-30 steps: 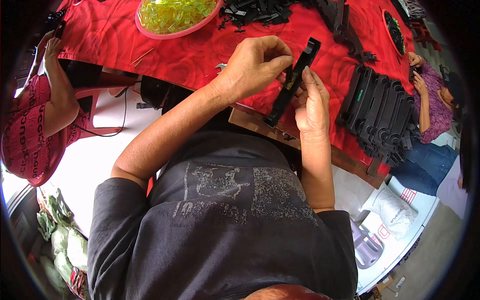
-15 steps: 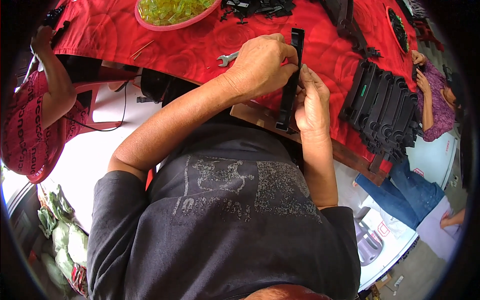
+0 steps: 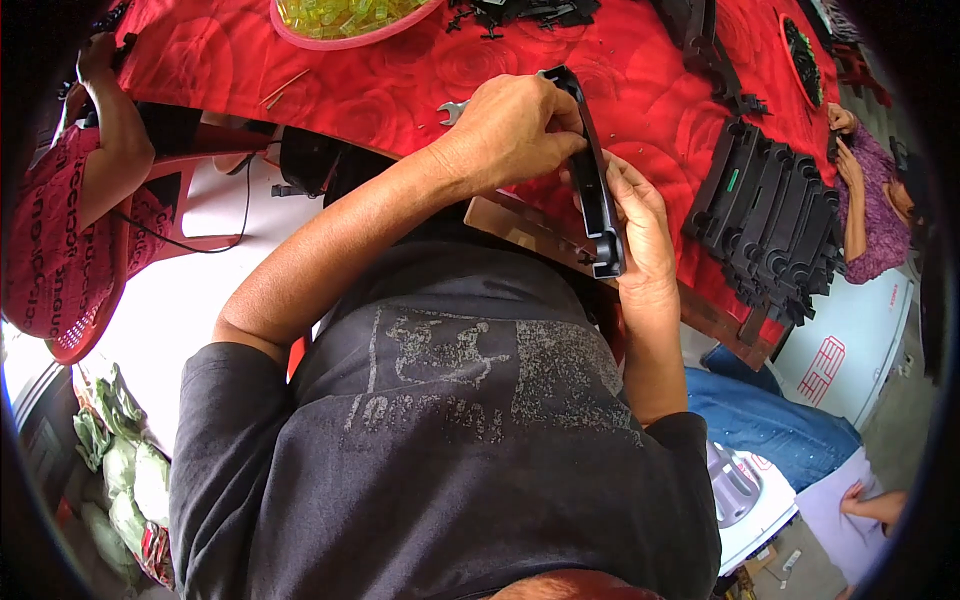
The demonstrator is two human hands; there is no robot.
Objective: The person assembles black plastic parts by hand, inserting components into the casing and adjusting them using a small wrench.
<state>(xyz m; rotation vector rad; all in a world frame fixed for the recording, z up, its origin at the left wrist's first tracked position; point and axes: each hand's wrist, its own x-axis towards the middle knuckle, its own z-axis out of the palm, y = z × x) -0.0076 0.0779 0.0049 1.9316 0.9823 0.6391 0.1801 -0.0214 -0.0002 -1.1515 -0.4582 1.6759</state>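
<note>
A long black plastic channel-shaped part (image 3: 594,190) is held over the table's near edge, its open, hollow side showing. My left hand (image 3: 520,130) reaches across to its far half, with thumb and fingers closed at that edge; the fingertips are partly hidden. Along the near half, my right hand (image 3: 643,218) grips the part from the right side, its fingers mostly behind it. Half covered by my left hand, an open-ended wrench (image 3: 452,111) lies on the red rose-patterned tablecloth (image 3: 380,105).
To the right lies a row of similar black parts (image 3: 765,210). A pink-rimmed basket (image 3: 358,44) of yellow translucent pieces stands at the back, beside small black pieces (image 3: 530,12). Thin sticks (image 3: 285,88) lie at left. Other people sit at the left and right.
The black part has turned to show its hollow side, its near end swinging right and toward me. My right hand has shifted slightly nearer with it. At right, a person's jeans-clad leg has moved.
</note>
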